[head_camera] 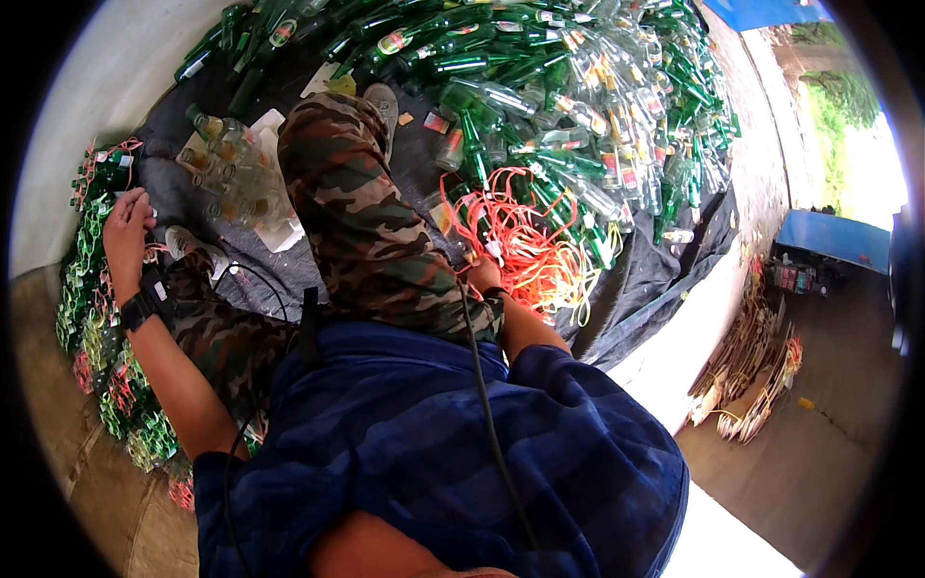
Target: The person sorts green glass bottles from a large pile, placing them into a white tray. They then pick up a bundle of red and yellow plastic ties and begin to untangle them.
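My left hand [128, 220] is raised at the left with its fingers loosely bent and apart, and I see nothing in it. Close beside it are bundled green glass bottles [114, 170] tied with pink strapping. My right hand [484, 274] reaches past my knee to the edge of a tangled heap of red and yellow plastic strapping [531, 246]. Its fingertips are partly hidden, so whether they grip a strand is unclear. Between my legs, a group of clear glass bottles [230, 170] stands on a white foam sheet [280, 235].
Loose green and clear bottles [498, 65] form a large heap ahead and to the right. Black sheeting [650, 289] lies under them. More strapped bundles [94, 303] line the left side. A dark cable [480, 390] runs over my shirt. Flattened cardboard [751, 383] lies at far right.
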Motion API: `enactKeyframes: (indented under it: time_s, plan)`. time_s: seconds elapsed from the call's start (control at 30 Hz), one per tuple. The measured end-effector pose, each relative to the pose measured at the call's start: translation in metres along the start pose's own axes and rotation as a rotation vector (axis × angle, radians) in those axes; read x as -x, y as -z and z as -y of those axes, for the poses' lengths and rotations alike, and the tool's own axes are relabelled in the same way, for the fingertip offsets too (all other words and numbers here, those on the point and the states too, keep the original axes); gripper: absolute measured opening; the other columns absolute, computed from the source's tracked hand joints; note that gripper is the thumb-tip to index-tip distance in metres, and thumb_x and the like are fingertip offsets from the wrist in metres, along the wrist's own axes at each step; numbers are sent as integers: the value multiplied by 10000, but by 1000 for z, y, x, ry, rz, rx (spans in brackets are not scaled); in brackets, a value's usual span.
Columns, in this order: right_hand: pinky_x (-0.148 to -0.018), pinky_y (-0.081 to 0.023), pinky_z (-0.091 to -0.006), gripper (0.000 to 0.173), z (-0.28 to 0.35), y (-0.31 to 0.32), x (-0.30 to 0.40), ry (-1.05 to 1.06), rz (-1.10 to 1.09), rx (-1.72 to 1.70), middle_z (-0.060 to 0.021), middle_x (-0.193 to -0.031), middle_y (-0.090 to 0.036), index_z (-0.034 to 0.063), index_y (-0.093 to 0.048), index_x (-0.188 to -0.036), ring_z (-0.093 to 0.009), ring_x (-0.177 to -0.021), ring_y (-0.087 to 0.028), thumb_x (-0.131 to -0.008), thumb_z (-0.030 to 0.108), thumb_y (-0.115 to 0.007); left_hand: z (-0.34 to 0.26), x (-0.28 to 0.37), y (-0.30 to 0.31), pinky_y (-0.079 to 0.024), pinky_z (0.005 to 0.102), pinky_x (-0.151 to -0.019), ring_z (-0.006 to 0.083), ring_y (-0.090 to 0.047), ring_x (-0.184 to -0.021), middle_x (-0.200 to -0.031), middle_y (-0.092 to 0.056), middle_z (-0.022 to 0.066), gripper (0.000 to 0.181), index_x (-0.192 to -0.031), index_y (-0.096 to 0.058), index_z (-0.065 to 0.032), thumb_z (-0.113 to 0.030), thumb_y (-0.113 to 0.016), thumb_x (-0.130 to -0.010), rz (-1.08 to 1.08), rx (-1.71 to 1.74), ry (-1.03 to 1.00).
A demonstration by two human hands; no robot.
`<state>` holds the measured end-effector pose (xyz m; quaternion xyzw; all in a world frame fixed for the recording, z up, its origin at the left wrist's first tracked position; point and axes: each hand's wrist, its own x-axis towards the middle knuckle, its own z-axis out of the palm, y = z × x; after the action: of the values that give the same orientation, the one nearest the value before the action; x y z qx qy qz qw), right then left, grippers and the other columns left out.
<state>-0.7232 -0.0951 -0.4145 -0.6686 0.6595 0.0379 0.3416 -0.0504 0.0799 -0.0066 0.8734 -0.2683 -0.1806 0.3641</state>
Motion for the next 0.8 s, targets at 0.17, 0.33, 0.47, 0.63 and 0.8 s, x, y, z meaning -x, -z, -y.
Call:
enactKeyframes:
  time_s: [0.17, 0.33, 0.47, 0.63, 0.8]
  plan:
    - [-905, -533, -521, 351, -17, 0, -14, -2, -88, -11, -269, -1130, -683, 59, -644, -1145, -459, -1072, -658, -859, 258, -692, -1, -1, -7, -462, 236, -674, 79, -585, -740, -908, -662, 11, 367, -1253, -674, -33, -295, -656, -996, 23, -35, 4]
    - [-769, -575, -472, 376, -26, -6, -39, -22, 347, 156, -237, -928, -727, 9, -691, -1061, -386, -910, -729, -816, 290, -746, 3, -4, -8, -468, 236, -671, 89, -593, -737, -920, -667, 19, 349, -1236, -677, -27, -278, -659, -993, 47, -43, 7]
    - [-853, -571, -494, 463, -38, -34, -55, -232, 349, 64, -246, -1022, -738, -4, -736, -1002, -406, -997, -717, -783, 404, -748, 18, -7, -16, -481, 237, -673, 93, -614, -758, -964, -696, 31, 319, -1221, -678, -25, -241, -663, -987, 70, 63, 3]
    - [-780, -571, -521, 385, -18, -55, -60, 415, 390, 414, -220, -946, -735, 26, -699, -1059, -405, -920, -719, -901, 372, -636, -2, 0, -16, -509, 256, -660, 103, -636, -725, -942, -721, 41, 283, -1172, -693, -20, -207, -680, -961, 57, 38, -10]
    - [-789, -566, -518, 386, -28, -20, -37, 191, 439, 319, -219, -955, -734, 26, -697, -1065, -401, -923, -716, -909, 371, -626, -22, -2, -28, -519, 264, -642, 108, -622, -684, -878, -701, 42, 232, -1122, -697, -17, -173, -678, -952, 37, -4, -51]
